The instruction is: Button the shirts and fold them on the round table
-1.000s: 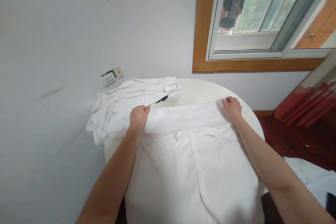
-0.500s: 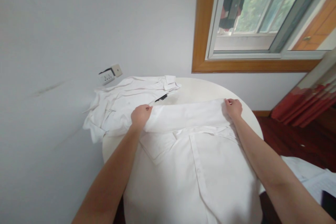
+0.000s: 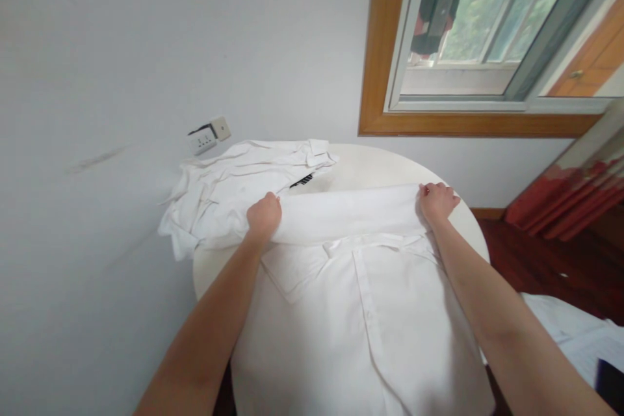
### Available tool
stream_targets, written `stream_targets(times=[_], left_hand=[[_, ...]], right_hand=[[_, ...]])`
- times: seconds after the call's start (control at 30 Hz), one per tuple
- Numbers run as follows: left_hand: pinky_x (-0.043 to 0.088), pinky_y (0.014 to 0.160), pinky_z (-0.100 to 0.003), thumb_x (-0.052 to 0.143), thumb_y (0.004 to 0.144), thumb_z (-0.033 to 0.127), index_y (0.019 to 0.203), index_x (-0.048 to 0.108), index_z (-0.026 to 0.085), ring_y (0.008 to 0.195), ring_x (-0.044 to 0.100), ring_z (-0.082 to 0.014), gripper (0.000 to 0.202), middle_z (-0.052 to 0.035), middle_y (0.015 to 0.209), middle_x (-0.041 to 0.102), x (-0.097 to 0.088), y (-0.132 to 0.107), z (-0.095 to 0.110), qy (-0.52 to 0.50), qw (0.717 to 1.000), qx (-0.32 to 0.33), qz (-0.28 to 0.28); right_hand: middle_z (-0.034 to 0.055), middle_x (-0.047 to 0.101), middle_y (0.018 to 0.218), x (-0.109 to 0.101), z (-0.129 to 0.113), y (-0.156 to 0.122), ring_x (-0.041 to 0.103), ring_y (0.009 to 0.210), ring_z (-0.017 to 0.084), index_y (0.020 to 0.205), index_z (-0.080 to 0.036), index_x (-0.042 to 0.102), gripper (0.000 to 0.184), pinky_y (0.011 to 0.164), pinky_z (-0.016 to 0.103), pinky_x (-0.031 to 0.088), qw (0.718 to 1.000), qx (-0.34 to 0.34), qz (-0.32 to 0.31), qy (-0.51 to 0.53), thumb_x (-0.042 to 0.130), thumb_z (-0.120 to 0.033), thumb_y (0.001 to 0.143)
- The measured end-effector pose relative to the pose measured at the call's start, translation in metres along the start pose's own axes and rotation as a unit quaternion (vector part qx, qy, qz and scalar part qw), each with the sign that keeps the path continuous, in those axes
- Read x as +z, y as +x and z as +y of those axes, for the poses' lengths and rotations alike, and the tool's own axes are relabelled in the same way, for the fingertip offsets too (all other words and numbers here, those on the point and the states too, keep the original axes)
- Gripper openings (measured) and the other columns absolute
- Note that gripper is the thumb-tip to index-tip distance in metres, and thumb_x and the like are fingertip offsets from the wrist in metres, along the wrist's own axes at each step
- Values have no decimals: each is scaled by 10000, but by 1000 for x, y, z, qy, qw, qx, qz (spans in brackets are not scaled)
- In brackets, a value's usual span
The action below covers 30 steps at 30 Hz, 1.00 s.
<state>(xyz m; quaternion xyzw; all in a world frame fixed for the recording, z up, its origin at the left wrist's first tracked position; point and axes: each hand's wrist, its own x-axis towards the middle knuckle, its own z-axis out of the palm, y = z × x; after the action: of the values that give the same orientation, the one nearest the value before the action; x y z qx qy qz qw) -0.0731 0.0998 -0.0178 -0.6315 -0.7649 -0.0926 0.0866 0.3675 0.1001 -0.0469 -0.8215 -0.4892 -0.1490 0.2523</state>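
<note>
A white button-up shirt point(image 3: 361, 318) lies spread over a round white table point(image 3: 370, 166), its far part folded back into a long band point(image 3: 348, 211). My left hand point(image 3: 264, 214) is closed on the left end of that folded band. My right hand point(image 3: 436, 201) grips its right end, fingers curled over the cloth near the table's edge. A second white shirt point(image 3: 234, 192) lies crumpled at the table's far left, just beyond my left hand.
A small black striped item point(image 3: 302, 180) peeks out from under the crumpled shirt. The wall holds a socket point(image 3: 207, 138) on the left and a wood-framed window point(image 3: 487, 45) on the right. Red cloth point(image 3: 565, 201) and white fabric point(image 3: 575, 331) lie on the dark floor.
Both hands have kept hold of the folded band and pressed it slightly lower onto the shirt. The right hand has shifted a little to the right.
</note>
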Motion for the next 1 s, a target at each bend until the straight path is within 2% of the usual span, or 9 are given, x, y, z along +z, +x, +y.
stream_targets(times=[0.13, 0.2, 0.27, 0.37, 0.43, 0.5, 0.67, 0.8, 1.0], left_hand=[[478, 723, -387, 274, 937, 271, 1167, 537, 78, 865, 660, -302, 399, -186, 869, 684, -5, -5, 4, 6, 1000, 11, 5], [462, 779, -415, 278, 927, 229, 1237, 507, 91, 969, 621, -318, 410, -205, 976, 665, -12, -11, 12, 14, 998, 42, 53], [417, 885, -453, 302, 918, 215, 1296, 485, 126, 1116, 539, -330, 429, -209, 1164, 608, -19, -19, 24, 11, 988, 95, 117], [310, 1042, -453, 339, 928, 264, 1331, 490, 194, 1260, 426, -296, 436, -133, 1369, 501, -18, -29, 48, -29, 964, 222, 141], [246, 1105, -438, 315, 949, 304, 1337, 498, 254, 1322, 373, -255, 432, -61, 1436, 453, -7, -33, 60, -54, 947, 299, 106], [208, 1129, -460, 289, 963, 360, 1351, 488, 300, 1365, 330, -244, 440, -26, 1477, 407, 8, -34, 64, -61, 945, 317, 57], [185, 1128, -523, 307, 933, 534, 1409, 424, 290, 1387, 303, -300, 547, -73, 1508, 348, 30, -24, 50, -59, 964, 258, -5], [184, 1127, -525, 296, 923, 570, 1409, 429, 271, 1388, 297, -314, 586, -88, 1500, 361, 31, -19, 42, -52, 970, 238, -5], [258, 1093, -470, 288, 951, 471, 1371, 483, 226, 1321, 394, -312, 524, -115, 1423, 468, 30, -19, 37, -8, 975, 213, 56]], right_hand=[[188, 608, 1040, -4, -1, -3, 475, 1046, 348, 1039, -137, 679, 406, 850, 504, 327, 1000, 11, 5, 2, 368, -364, 909], [197, 584, 1127, -10, -3, -3, 464, 1078, 347, 1177, -127, 611, 416, 874, 496, 330, 999, -2, 36, 26, 393, -347, 899], [197, 550, 1222, -18, -11, -5, 449, 1129, 336, 1289, -117, 528, 460, 916, 476, 333, 995, -66, 50, 60, 401, -324, 900], [147, 568, 1261, -25, -35, -13, 456, 1175, 288, 1277, -148, 560, 435, 997, 422, 326, 965, -235, -28, 114, 345, -282, 924], [93, 567, 1306, -22, -55, -25, 459, 1215, 245, 1302, -193, 555, 451, 1043, 387, 315, 926, -334, -111, 139, 297, -264, 938], [46, 488, 1412, -14, -68, -36, 398, 1304, 220, 1366, -239, 491, 470, 1088, 391, 280, 898, -383, -176, 127, 270, -331, 961], [50, 269, 1544, 4, -60, -39, 225, 1417, 240, 1458, -258, 341, 609, 1132, 495, 170, 925, -295, -240, 22, 175, -564, 958], [51, 244, 1553, 6, -33, -23, 191, 1428, 234, 1469, -247, 318, 647, 1145, 491, 132, 938, -238, -252, -20, 143, -590, 949], [103, 273, 1538, 5, -16, -22, 210, 1410, 293, 1465, -185, 319, 668, 1116, 562, 130, 974, -129, -184, -25, 201, -578, 938]])
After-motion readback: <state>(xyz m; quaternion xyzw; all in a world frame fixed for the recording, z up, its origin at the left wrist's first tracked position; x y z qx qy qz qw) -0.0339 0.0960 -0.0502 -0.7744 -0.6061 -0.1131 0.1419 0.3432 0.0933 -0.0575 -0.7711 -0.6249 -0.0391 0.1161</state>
